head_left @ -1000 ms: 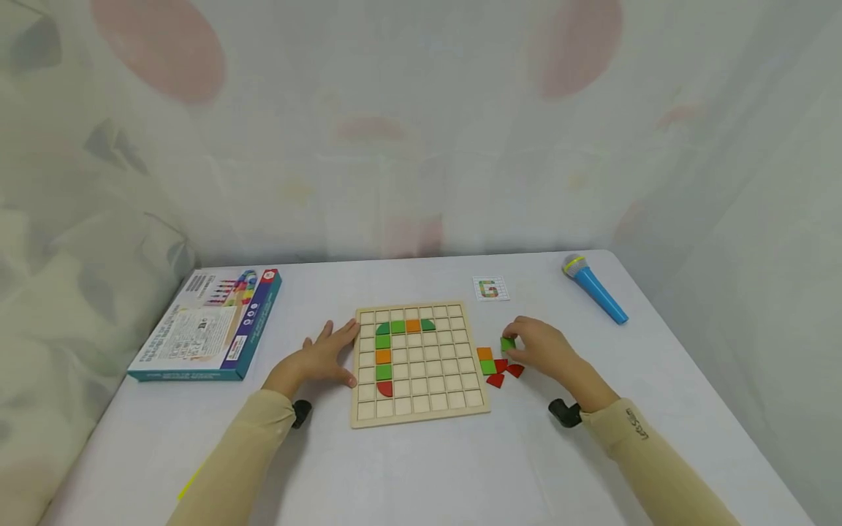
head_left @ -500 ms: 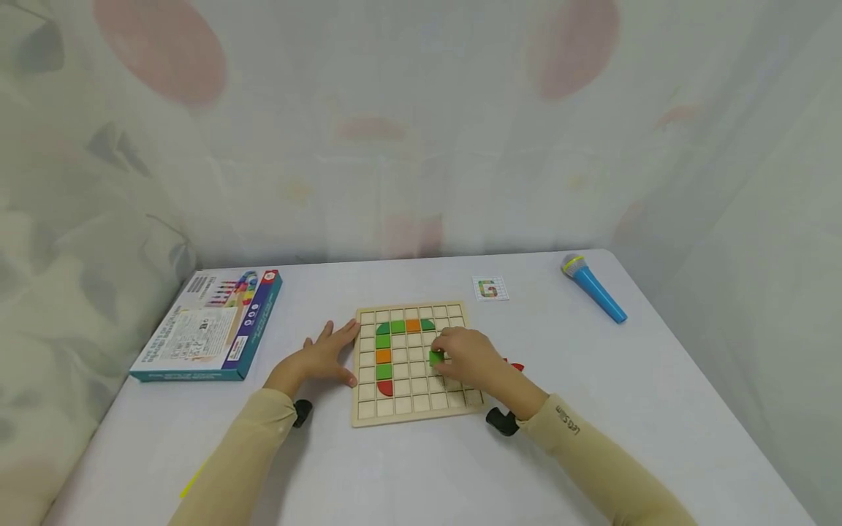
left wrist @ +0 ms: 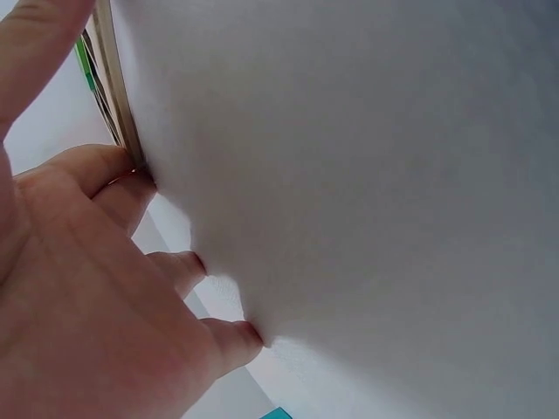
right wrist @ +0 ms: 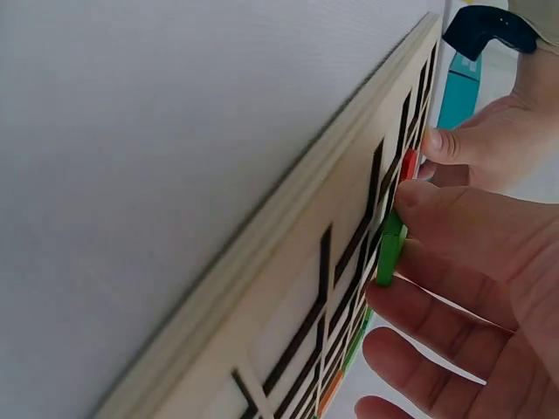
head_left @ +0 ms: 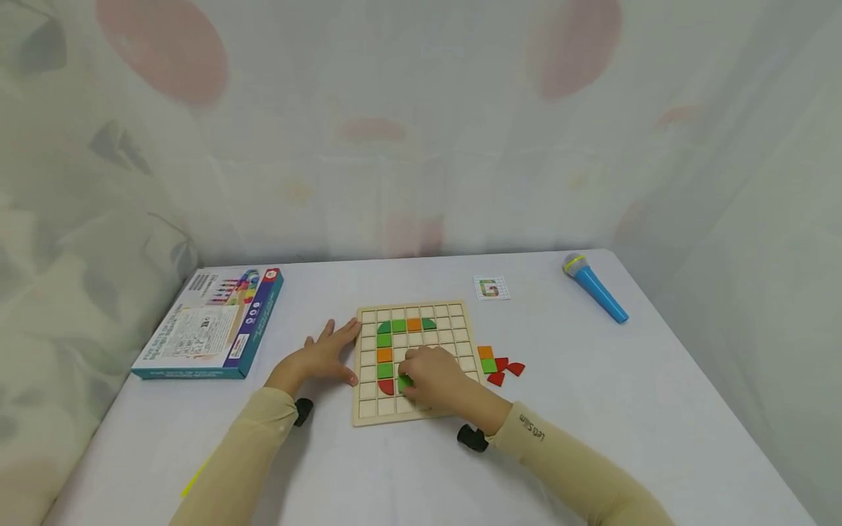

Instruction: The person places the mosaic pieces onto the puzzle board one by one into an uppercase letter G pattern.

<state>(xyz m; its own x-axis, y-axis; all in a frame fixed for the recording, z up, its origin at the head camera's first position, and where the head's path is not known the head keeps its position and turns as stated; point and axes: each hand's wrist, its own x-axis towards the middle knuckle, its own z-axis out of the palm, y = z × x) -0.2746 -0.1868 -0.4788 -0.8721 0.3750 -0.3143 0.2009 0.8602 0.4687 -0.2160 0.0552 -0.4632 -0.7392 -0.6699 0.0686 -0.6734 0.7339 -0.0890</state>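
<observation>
My right hand (head_left: 437, 378) pinches a green square tile (right wrist: 390, 253) between thumb and fingertips, over the lower middle of a wooden grid board (head_left: 370, 421). The tile stands tilted just right of a red quarter-round tile (head_left: 386, 387) in the grid. With fingers spread, my left hand (head_left: 321, 359) touches the board's left edge; the left wrist view shows its fingertips by the rim and on the table. Across the board's top and down its left run green and orange tiles, among them an orange square tile (head_left: 384, 355). My right hand covers part of the grid.
Right of the board lie an orange tile (head_left: 484, 352), a green tile (head_left: 488, 366) and several red quarter-round pieces (head_left: 516, 369). Behind them is a small pattern card (head_left: 491, 288). A blue toy microphone (head_left: 595, 292) lies far right, a flat box (head_left: 197, 325) far left.
My right hand has carried the green square tile from the loose pieces leftward across the board, to beside the red quarter-round tile. The left hand stays at the board's left edge.
</observation>
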